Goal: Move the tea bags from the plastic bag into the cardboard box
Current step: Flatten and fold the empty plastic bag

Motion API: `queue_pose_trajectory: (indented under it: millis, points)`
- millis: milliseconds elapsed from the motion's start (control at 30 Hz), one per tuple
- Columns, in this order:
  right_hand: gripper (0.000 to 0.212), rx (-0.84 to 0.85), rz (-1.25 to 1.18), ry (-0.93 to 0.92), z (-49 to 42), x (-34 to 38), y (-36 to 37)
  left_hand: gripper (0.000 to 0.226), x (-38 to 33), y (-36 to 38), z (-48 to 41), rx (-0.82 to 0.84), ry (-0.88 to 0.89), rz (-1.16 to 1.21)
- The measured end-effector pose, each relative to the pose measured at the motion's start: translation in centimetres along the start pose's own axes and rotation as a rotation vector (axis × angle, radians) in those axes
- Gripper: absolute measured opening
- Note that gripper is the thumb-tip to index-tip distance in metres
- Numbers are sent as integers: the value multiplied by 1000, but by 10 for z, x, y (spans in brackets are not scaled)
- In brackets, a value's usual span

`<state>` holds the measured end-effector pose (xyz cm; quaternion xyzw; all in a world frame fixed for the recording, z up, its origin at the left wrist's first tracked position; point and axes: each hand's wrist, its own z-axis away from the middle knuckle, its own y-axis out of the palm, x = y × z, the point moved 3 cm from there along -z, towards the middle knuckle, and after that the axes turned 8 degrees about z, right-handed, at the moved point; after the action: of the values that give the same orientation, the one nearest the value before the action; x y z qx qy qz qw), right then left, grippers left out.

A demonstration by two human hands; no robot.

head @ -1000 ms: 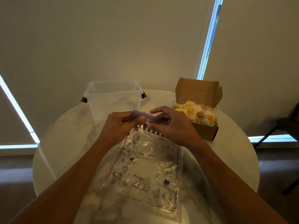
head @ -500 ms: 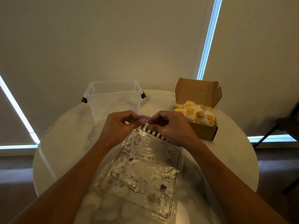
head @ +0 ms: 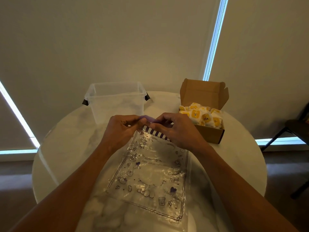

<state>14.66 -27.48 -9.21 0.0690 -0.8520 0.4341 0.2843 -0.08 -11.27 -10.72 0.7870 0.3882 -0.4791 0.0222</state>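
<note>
A clear plastic bag [head: 150,174] with purple drawings lies flat on the round white table [head: 63,148], with nothing visible inside it. My left hand [head: 121,131] and my right hand [head: 177,129] both pinch the bag's purple top strip, fingertips nearly touching at its middle. To the right stands the open cardboard box [head: 209,133], lid flap up, heaped with white and yellow tea bags [head: 203,115].
An empty clear plastic tub [head: 115,101] with black side clips stands at the table's back, just beyond my left hand. A dark chair [head: 294,129] sits off the table's right edge. Pale window blinds fill the background.
My hands have drawn closer together along the bag's purple top strip, and less of the strip shows between them than a second ago. The bag has shifted slightly on the table.
</note>
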Motion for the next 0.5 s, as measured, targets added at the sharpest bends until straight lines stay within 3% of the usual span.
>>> queue_pose_trajectory:
  millis: [167,367,500]
  points:
    - [26,-27,64,72,0,-15,-17,19,8,-21,-1,-232,-61,-3]
    - [25,-87,117,96,-3,-15,-16,15,5,-13,-3,-260,-1,-46]
    - [23,-76,-4,115,0,-20,-24,18,17,-27,-2,-397,-86,3]
